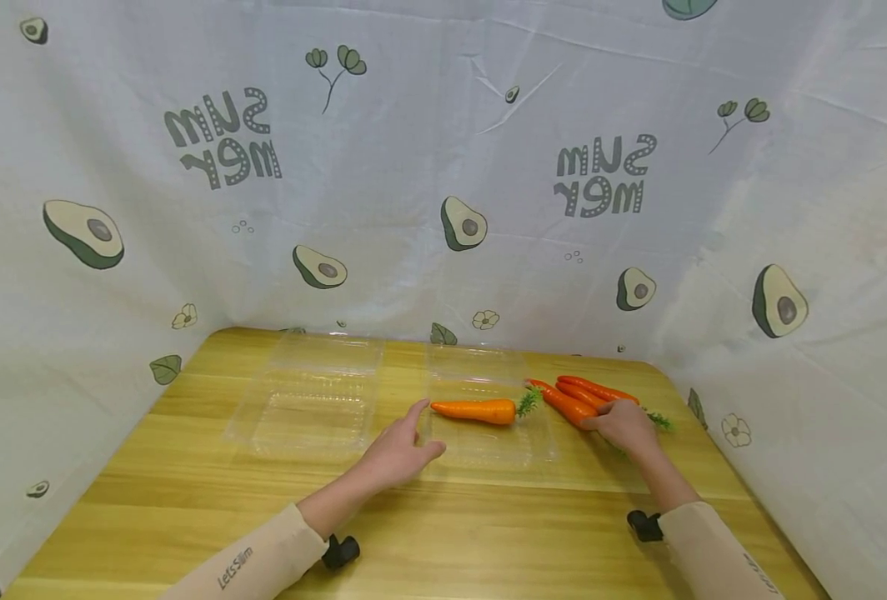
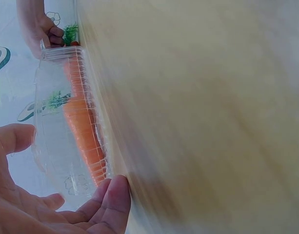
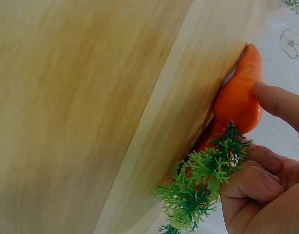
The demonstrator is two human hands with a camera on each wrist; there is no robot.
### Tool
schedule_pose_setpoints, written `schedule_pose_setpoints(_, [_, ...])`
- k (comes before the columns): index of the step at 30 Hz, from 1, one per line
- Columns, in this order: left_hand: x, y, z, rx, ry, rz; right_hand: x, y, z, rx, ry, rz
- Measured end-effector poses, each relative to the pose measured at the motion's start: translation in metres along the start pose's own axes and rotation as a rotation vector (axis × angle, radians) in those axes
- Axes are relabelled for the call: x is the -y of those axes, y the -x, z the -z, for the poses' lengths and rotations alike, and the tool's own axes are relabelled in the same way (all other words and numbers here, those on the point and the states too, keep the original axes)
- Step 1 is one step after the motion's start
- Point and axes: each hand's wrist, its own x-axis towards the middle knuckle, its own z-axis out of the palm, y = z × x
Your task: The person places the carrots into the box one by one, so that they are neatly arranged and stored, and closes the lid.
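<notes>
My right hand (image 1: 627, 427) holds the thick end of an orange carrot (image 1: 565, 406) with leafy green tops. In the right wrist view the thumb lies on that carrot (image 3: 239, 97) and curled fingers sit by the greens (image 3: 203, 175). Two more carrots lie close behind, partly hidden by the hand. A single carrot (image 1: 481, 411) rests in the right-hand clear plastic box (image 1: 541, 446), its tip to the left. My left hand (image 1: 401, 450) is at that box's left side, fingers spread and holding nothing. In the left wrist view its fingertips (image 2: 117, 195) are right at the box edge.
A second clear plastic box (image 1: 308, 421), lid folded back, lies on the left of the wooden table (image 1: 488, 533). A white curtain (image 1: 398, 192) with avocado prints hangs behind the table and along both sides.
</notes>
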Motion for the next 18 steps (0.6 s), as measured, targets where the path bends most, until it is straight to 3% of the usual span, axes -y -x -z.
schedule_pose_setpoints(18, [0.0005, 0.0004, -0.0007, 0.001, 0.005, 0.004, -0.0010, 0.0014, -0.0024, 0.000, -0.025, -0.025])
